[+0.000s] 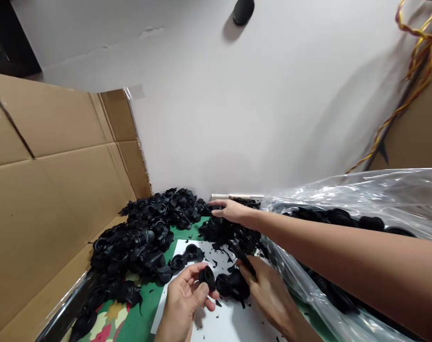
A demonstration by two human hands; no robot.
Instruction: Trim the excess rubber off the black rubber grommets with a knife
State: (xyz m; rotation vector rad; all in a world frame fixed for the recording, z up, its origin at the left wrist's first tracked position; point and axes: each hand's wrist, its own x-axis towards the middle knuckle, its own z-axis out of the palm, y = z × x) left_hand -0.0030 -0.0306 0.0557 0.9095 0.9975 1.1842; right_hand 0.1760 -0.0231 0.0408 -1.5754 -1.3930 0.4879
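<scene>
My left hand [187,297] pinches a black ribbed rubber boot [207,278] between thumb and fingers, above a white board [216,325]. In my right hand [269,289] is a slim black tool [244,259], slanting up and to the left; its exact kind does not show. Between my hands lies another black rubber piece [233,284], close to the right fingers. Just beyond my left hand, more joined rubber boots [187,255] rest across the board's far edge. Small black scraps are scattered over the board.
Another person's hand [232,210] reaches in from the right over black trimmings [219,230]. A large heap of rubber boots [140,242] lies at left against a cardboard wall [69,190]. At right, a clear plastic bag [344,190] holds black parts. A white wall [244,118] stands behind.
</scene>
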